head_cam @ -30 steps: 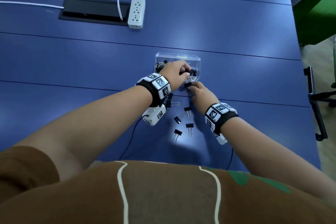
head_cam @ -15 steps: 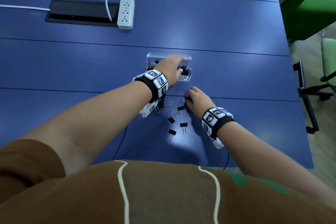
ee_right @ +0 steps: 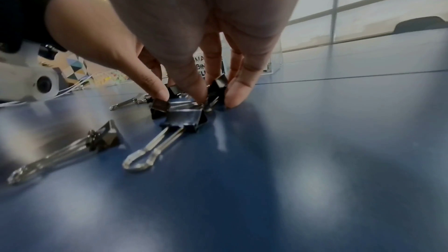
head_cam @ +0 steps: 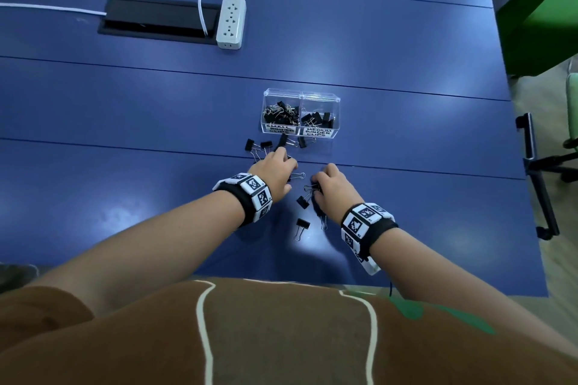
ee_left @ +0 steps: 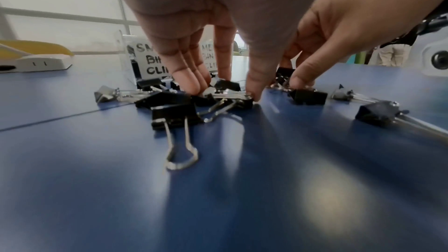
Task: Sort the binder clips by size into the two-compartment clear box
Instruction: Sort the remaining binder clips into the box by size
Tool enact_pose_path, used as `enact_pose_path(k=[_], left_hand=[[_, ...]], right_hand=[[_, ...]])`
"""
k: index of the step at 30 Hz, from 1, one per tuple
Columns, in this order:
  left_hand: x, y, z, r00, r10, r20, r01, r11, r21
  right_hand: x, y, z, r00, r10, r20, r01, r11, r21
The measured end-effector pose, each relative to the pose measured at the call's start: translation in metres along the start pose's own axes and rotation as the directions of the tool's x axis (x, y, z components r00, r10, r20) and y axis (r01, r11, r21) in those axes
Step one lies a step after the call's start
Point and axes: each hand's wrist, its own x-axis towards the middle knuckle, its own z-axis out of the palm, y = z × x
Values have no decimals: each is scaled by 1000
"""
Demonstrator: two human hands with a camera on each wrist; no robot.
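Observation:
The clear two-compartment box (head_cam: pixel 319 98) stands mid-table; black clips lie in both its "small" and its "medium" side. Several loose black binder clips (head_cam: pixel 302 224) are scattered in front of it. My left hand (head_cam: pixel 283 157) is down on the cluster nearest the box, thumb and fingers pinching a clip (ee_left: pixel 226 86) between them. My right hand (head_cam: pixel 315 185) is just to its right, fingers curled around a small clip (ee_right: pixel 217 88) held upright, with the thumb (ee_right: pixel 156 88) on another clip (ee_right: pixel 160 106). A larger clip (ee_right: pixel 185 118) lies in front of it.
A white power strip (head_cam: pixel 230 23) and a black cable hatch (head_cam: pixel 156 17) sit at the back left. The table's right edge (head_cam: pixel 513 141) borders a black chair frame (head_cam: pixel 536 175) and a green panel (head_cam: pixel 544 9). Blue tabletop stretches left of the clips.
My left hand has come back from the box's right compartment down to the loose clips. My right hand stays low among the clips, a little nearer to me. The box now shows unobstructed.

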Motion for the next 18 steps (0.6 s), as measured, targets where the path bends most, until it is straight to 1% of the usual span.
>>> enact_pose_path(k=[3, 7, 9, 12, 14, 16, 18], left_hand=[[0, -1, 4, 999, -32, -3, 32, 998, -61], [0, -1, 8, 999, -37, -13, 35, 992, -122], [0, -2, 9, 999, -24, -37, 17, 983, -184], [-3, -3, 7, 997, -12, -82, -12, 958, -285], [-6, -5, 6, 993, -32, -112, -10, 936, -351], [-7, -8, 4, 990, -62, -129, 5, 917, -400], [-8, -11, 1, 988, -82, -127, 23, 911, -411]], right_hand=[[3, 0, -2, 1000, 9, -17, -8, 999, 39], [5, 3, -6, 999, 22, -45, -19, 998, 53], [7, 6, -10, 996, 63, -67, -57, 995, 79], [15, 8, -22, 980, 184, -71, -168, 968, 188], [23, 4, -35, 964, 234, -128, -192, 942, 275], [35, -4, -54, 949, 222, -222, -139, 931, 337], [50, -13, -75, 932, 177, -317, -68, 943, 325]])
